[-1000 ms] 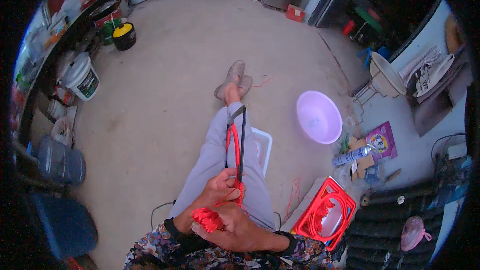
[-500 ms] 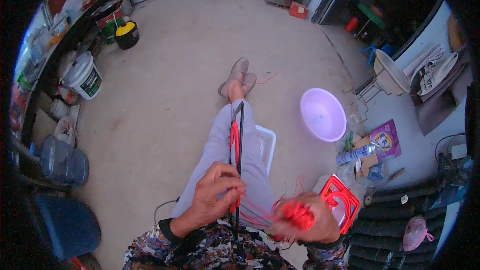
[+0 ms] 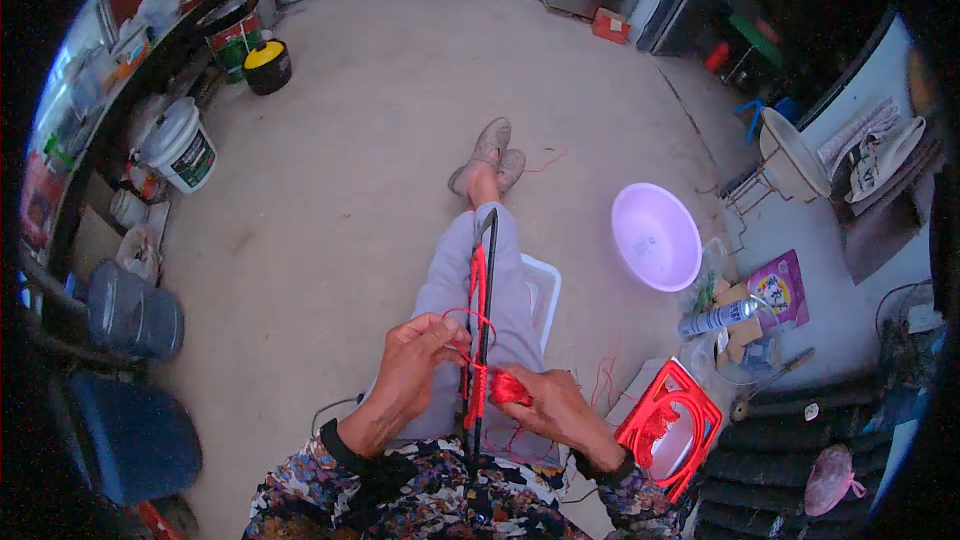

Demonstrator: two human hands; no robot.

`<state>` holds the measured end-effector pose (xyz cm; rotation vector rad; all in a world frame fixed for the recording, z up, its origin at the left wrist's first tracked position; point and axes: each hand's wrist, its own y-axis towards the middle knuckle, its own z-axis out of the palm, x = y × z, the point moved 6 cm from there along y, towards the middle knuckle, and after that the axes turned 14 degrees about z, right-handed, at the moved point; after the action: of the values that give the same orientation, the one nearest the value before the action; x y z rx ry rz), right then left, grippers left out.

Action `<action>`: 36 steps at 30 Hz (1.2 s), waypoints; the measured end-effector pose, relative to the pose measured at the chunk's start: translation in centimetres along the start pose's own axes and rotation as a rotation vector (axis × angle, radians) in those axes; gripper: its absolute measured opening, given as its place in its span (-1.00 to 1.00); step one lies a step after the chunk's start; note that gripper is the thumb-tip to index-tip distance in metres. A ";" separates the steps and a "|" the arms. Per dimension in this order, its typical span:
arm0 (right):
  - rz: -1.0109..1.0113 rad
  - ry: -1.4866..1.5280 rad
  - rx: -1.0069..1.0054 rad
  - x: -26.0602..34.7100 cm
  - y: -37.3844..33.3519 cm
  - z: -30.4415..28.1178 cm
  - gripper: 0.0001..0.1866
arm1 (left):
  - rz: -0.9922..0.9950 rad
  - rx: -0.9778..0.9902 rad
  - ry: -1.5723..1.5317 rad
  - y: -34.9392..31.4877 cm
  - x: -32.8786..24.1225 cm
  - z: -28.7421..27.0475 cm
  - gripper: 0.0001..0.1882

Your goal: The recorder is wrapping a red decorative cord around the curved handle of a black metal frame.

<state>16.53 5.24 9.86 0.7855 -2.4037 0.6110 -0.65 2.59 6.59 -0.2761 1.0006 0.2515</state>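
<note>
A narrow black frame [image 3: 489,285] stands lengthwise over my lap, with red cords [image 3: 477,280] stretched along it. Nearer to me, a knotted red section [image 3: 476,402] runs on the same cords. On its left side, my left hand [image 3: 407,365] is closed, pinching a thin red cord [image 3: 466,314] that loops up across the frame. To the right, my right hand [image 3: 556,406] grips a bundle of red cord [image 3: 508,389] close against the knotted section. Its farther fingers are partly hidden.
By my right forearm stands a red-rimmed basket [image 3: 708,410] with red cord in it. A white plastic tray [image 3: 549,285] lies beside my legs. Farther right are a purple basin [image 3: 655,237] and a spray can [image 3: 718,318]. Buckets and a water jug [image 3: 133,312] line the left.
My right hand has come left to the frame with the red bundle. The cord now loops over the frame instead of running slack to the right. The view has shifted slightly.
</note>
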 end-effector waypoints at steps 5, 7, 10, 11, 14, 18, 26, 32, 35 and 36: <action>0.076 -0.001 -0.047 0.3 3.5 1.7 -0.47 | 0.137 0.040 0.265 0.2 0.9 -1.2 -0.84; 0.069 0.001 -0.076 0.3 4.5 2.1 -0.44 | 0.065 0.048 0.191 0.0 0.8 -0.5 -0.85; 0.122 -0.023 -0.031 0.8 5.4 2.3 -0.42 | 0.149 0.037 0.167 0.2 -0.2 -0.3 -0.87; 0.150 -0.035 -0.004 0.9 5.6 2.5 -0.42 | 0.211 0.030 0.175 0.3 -0.7 -0.5 -0.88; 0.117 0.146 -0.045 0.2 4.8 1.2 -0.44 | 0.264 -0.071 0.321 0.8 -1.4 -3.2 -0.90; 0.284 0.452 -0.207 -6.1 1.7 -1.2 -0.66 | 0.131 0.205 -0.186 -0.1 -3.7 -2.4 -0.90; 0.176 0.712 0.311 0.0 -2.0 -2.6 -0.85 | 0.202 0.478 -0.071 1.5 -8.8 5.3 -0.85; 0.221 0.556 0.153 0.4 2.0 0.2 -0.80 | 0.590 0.522 0.220 4.6 -9.4 6.7 -0.85; 0.046 0.363 -0.006 -0.1 3.4 1.7 -0.75 | 0.602 0.346 0.229 4.8 -8.9 3.6 -0.86; 0.017 0.355 0.003 -0.4 3.9 2.3 -0.72 | 0.520 0.297 0.174 5.0 -7.8 2.2 -0.86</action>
<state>13.56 6.96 6.92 0.6005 -2.0868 0.6971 -4.57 7.38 13.86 0.2435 1.2571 0.5501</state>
